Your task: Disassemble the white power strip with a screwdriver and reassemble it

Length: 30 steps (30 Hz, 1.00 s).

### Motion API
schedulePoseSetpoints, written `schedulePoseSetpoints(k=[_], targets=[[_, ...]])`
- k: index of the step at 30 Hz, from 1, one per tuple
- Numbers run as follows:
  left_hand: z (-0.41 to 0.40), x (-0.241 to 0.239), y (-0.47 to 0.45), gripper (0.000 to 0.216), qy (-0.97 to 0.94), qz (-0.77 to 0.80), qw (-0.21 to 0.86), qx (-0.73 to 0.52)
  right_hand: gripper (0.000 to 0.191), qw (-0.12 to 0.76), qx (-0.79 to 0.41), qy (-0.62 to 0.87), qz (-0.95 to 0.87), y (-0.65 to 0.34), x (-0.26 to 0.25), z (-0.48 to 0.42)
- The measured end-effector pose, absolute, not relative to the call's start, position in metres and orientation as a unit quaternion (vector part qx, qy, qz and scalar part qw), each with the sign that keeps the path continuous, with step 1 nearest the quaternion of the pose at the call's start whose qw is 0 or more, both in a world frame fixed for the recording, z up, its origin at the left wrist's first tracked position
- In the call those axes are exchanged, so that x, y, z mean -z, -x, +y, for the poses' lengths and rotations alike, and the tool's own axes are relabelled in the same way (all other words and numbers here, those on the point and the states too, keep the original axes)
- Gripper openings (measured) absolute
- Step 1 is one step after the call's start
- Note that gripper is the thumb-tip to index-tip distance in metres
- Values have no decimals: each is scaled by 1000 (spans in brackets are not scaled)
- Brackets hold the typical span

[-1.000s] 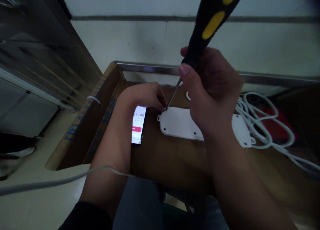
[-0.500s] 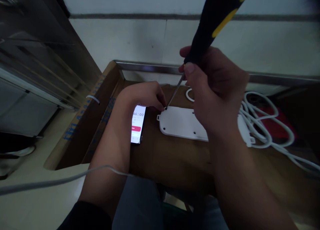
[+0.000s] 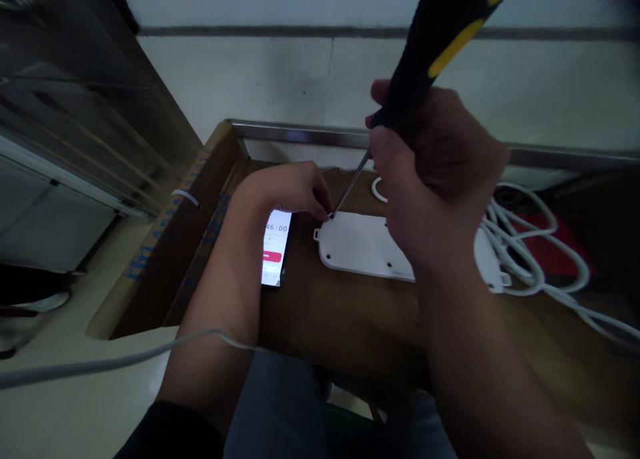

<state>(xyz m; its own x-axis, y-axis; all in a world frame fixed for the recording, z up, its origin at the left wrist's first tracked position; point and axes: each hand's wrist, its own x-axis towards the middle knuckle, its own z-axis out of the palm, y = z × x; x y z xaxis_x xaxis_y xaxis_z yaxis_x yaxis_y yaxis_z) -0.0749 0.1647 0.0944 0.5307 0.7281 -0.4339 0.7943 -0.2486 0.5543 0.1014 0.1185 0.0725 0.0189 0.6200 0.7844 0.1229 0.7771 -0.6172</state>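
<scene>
A white power strip lies back side up on a brown cardboard surface, with small screw holes along its edges. My right hand is wrapped round a black and yellow screwdriver, whose metal tip rests in the strip's far left corner hole. My left hand sits at that same corner, its fingers pinched close round the screwdriver tip. What the fingers hold there is too small to make out.
A lit phone showing a timer lies left of the strip, under my left wrist. The strip's coiled white cable lies at right. A metal rail runs behind, and a thin white wire crosses my left arm.
My right hand has shifted a little to the right and up with the screwdriver handle, which has turned. The tip stays in the corner hole and my left hand has not moved.
</scene>
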Motion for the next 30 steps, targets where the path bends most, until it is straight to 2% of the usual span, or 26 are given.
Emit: schedulePoseSetpoints(k=[3,5,7,11,15,18,21,24,28,30], targets=[[164,-94,75,27,-792,482,372,43,57,685,-197,188,-676,-99,-72,121],[164,-94,75,26,-795,479,370,42,67,690,-197,156,-679,-99,-72,121],[165,-94,76,26,-793,480,373,40,61,681,-214,169,-679,-99,-72,121],[164,-95,75,28,-789,486,373,47,33,659,-307,229,-647,-101,-74,122],[162,-98,73,28,-784,499,366,58,35,682,-374,205,-593,-99,-76,122],[160,-99,72,28,-778,507,367,61,30,698,-359,221,-579,-97,-76,121],[159,-100,71,28,-772,512,372,60,16,678,-345,258,-595,-97,-76,120],[159,-101,71,26,-775,505,376,57,26,676,-295,265,-621,-98,-75,121],[159,-101,71,27,-783,498,369,58,20,654,-236,287,-659,-101,-75,120],[159,-101,71,29,-783,498,368,59,23,662,-232,280,-655,-101,-75,119]])
